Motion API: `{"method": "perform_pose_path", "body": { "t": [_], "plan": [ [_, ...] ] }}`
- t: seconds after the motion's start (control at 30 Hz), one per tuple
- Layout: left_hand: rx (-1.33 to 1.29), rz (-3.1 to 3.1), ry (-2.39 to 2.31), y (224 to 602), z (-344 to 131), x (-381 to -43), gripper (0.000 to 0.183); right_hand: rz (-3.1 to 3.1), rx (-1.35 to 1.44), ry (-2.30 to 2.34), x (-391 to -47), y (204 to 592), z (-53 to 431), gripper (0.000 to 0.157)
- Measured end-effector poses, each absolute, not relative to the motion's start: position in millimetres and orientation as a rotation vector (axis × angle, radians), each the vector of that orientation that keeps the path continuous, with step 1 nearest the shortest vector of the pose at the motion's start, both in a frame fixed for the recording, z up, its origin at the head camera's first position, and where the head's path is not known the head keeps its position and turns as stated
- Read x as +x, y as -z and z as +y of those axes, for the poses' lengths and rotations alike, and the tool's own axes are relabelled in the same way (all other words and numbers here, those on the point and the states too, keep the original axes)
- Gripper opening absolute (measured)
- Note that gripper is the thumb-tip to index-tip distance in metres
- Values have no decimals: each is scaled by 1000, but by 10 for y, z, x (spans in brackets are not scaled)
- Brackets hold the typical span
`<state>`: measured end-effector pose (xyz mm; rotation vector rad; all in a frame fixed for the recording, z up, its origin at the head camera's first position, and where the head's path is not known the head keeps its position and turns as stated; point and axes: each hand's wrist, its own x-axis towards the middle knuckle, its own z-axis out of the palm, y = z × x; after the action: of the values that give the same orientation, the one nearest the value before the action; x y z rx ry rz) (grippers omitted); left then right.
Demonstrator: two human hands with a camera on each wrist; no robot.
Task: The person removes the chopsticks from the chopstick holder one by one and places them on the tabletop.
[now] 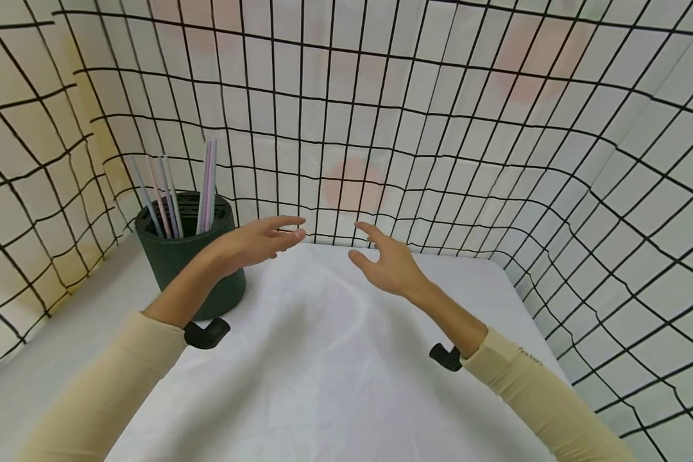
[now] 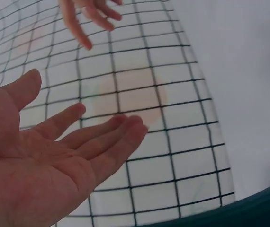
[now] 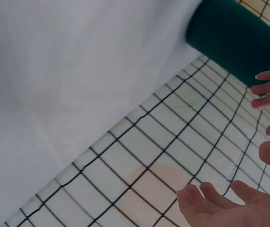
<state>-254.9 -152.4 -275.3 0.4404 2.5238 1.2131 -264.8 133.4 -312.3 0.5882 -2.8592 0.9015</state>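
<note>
Both hands hover above the white-covered table, palms facing each other across a gap. The left hand (image 1: 254, 242) holds nothing; in the left wrist view its fingers extend loosely with the thumb apart. Behind its forearm stands a dark green pen holder (image 1: 176, 260), partly hidden by the arm. Thin pastel sticks, perhaps straws (image 1: 206, 186), rise from slots in its top. The right hand (image 1: 393, 262) is likewise bare, and the right wrist view shows its fingers slightly bent and spread. Neither hand touches anything.
Black wire grid panels (image 1: 346, 115) wall in the back and both sides. A white cloth (image 1: 335, 385) covers the table, with the hands' shadows on it. Each wrist carries a small black mount (image 1: 208, 333). Pale pink round patches show behind the grid.
</note>
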Motion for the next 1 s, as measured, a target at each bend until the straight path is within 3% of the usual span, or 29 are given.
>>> {"method": "perform_pose_path", "body": {
  "t": [0.47,0.77,1.0],
  "plan": [
    [289,2571,-1366,2155,-2497,-2201,69,-2858,673,-1147,-2814,2723,664,53],
    [166,2789,-1255,2191,-3293,-2192,73,-2848,737,-1259,-2880,2627,114,50],
    [-7,2875,-1220,2307,-3590,-2269,74,-2827,719,-1316,-2983,2620,-243,49]
  ]
}}
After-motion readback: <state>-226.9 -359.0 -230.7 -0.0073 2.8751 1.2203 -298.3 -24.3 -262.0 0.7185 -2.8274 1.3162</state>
